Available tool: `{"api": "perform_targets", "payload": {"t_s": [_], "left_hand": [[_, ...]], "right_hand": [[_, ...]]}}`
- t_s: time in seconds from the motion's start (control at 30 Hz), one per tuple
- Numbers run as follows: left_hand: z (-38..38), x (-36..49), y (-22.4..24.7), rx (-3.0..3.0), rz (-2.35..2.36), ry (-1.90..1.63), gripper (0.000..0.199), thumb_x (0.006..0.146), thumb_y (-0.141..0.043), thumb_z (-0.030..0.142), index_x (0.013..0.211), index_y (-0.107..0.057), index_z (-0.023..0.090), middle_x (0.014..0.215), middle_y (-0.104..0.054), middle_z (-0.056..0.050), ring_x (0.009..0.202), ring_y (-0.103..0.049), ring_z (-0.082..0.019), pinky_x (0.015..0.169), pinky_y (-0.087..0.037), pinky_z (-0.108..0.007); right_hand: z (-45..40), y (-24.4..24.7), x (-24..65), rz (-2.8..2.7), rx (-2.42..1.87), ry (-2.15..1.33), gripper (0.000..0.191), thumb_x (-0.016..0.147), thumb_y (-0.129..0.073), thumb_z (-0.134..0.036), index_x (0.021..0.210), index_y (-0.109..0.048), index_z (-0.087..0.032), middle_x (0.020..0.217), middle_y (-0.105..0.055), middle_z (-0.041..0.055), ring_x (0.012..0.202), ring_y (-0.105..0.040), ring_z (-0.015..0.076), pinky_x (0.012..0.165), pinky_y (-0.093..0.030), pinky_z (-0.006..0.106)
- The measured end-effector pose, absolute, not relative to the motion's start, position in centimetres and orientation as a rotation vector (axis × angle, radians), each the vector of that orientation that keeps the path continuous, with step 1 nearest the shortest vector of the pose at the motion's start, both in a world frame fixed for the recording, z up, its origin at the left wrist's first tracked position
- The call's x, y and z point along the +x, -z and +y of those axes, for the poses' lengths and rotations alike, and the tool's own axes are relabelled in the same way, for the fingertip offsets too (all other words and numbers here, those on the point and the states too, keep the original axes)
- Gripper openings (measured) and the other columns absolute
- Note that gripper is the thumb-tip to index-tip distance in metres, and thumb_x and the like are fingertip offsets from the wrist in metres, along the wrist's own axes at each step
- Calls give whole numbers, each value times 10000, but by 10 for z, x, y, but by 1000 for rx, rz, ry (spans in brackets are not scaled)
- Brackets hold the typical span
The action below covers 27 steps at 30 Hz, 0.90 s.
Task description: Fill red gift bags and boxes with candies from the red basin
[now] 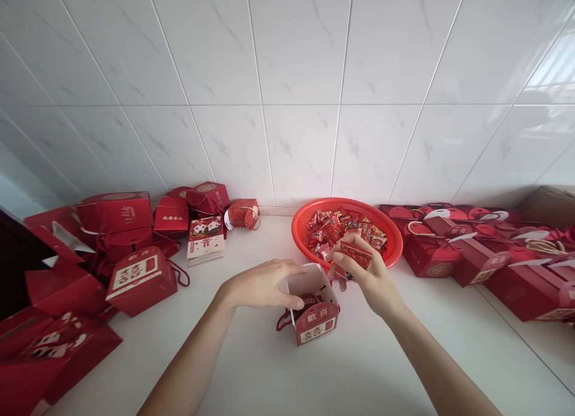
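A small red gift box (317, 326) with white inner walls stands open on the white surface, some red packets inside it. My left hand (269, 286) is at its left side, thumb over the near left edge and fingers behind, closed on the box. My right hand (363, 272) grips red wrapped packets (356, 255) between thumb and fingers, just right of the box and over the near rim of a red plastic basket (396, 248). Many small red wrapped packets (330, 226) lie in that basket.
Empty-looking red boxes (128, 218) are heaped at the left, beside a stack of panda-print cards (205, 239) and a small patterned box (242, 214). Closed red boxes (433, 257) crowd the right side. A tiled wall (300, 152) rises behind.
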State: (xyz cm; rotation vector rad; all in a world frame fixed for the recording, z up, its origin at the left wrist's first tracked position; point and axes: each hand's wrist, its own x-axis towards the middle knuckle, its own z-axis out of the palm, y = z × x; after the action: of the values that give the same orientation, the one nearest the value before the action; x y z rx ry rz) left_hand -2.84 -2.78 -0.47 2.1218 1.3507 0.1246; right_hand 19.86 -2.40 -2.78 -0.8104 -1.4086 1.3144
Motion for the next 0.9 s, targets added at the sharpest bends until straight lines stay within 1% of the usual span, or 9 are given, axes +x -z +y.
{"api": "perform_targets", "payload": {"t_s": [0.07,0.13,0.27,0.33,0.4,0.5,0.63,0.83,0.9], "left_hand": [[-28,-25,3,2115,1261,-179,636,773,-706,400,1388,-568,313,1368,-631,-23,1273,-552,-305,996,-457,-345],[-28,-19,3,2111,1133,-254,563,782,-688,301,1338,-609,327,1284,-682,5,1195,-608,-275,957,-478,-326],[-26,-11,6,2107,946,-352,608,738,-708,180,1319,-617,334,1274,-686,26,1163,-621,-252,973,-467,-335],[-24,-10,8,2090,899,-355,601,713,-747,188,1292,-633,302,1280,-681,12,1177,-609,-255,996,-453,-341],[-23,-11,9,2068,874,-344,545,700,-764,195,1231,-662,263,1231,-699,1,1149,-618,-250,986,-457,-332],[-20,-14,11,2069,910,-305,556,665,-776,179,1208,-667,233,1152,-717,-10,1063,-642,-241,930,-482,-316],[-17,-16,15,2110,961,-246,577,603,-804,170,1166,-689,214,1100,-722,-7,1007,-647,-247,900,-494,-321],[-14,-18,20,2127,899,-276,791,611,-820,257,1365,-581,274,1300,-662,-20,1178,-591,-279,1022,-451,-366],[-13,-19,22,2136,884,-276,785,607,-828,282,1355,-591,268,1287,-669,-22,1163,-596,-281,1024,-451,-368]], "right_hand": [[-23,28,199,-1293,-734,-1465,180,809,-618,-328,869,-487,-219,795,-632,13,569,-594,160,425,-449,248],[-23,29,199,-1238,-652,-1542,136,769,-561,-265,864,-477,-216,838,-632,22,596,-603,163,456,-483,264],[-28,26,197,-1412,-611,-1478,78,819,-559,-208,891,-531,-207,954,-661,35,808,-635,160,720,-535,289],[-31,24,196,-1584,-607,-1431,76,854,-599,-254,899,-575,-198,974,-669,43,870,-626,167,772,-520,291],[-34,23,195,-1747,-622,-1381,112,865,-619,-289,895,-618,-180,919,-673,43,827,-619,168,722,-509,279],[-34,27,194,-1981,-757,-1197,101,876,-588,-225,875,-669,-164,833,-680,27,735,-605,151,655,-474,252],[-30,35,194,-2180,-910,-920,198,836,-531,-75,860,-694,-184,897,-713,22,776,-629,151,712,-466,248],[-29,36,193,-2449,-931,-836,296,813,-541,-75,994,-723,-222,969,-742,14,823,-660,159,716,-455,226],[-29,35,194,-2480,-926,-811,305,813,-536,-76,1000,-723,-228,990,-742,11,836,-662,158,721,-449,222]]}}
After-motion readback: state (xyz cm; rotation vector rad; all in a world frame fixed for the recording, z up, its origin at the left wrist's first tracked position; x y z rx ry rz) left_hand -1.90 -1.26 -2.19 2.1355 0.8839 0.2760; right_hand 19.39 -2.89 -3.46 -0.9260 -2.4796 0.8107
